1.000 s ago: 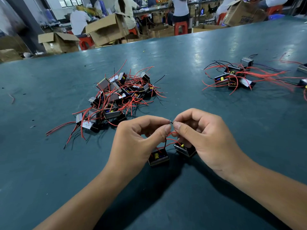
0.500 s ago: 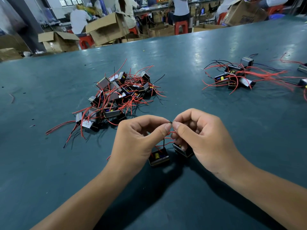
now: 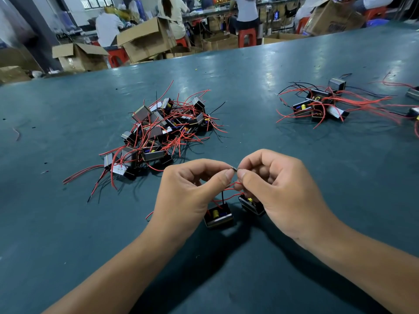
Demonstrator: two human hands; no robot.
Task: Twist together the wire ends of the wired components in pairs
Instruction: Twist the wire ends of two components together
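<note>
Teal worktop [image 3: 68, 223]: both hands [image 3: 235, 175] pinched one wire joint [image 3: 234, 169] mid-twist — big unpaired pile [image 3: 163, 132] remained, small finished cluster [image 3: 322, 106] far-right.

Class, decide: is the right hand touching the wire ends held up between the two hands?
Touching. The head view shows the right hand pinching the wire ends between thumb and forefinger.

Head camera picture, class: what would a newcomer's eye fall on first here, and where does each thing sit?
First, the left hand and right hand at the centre, pinching wire ends together above two small components on the green table. Next, the tangled pile of red-wired components behind the left hand. Then a smaller cluster far right.
</note>
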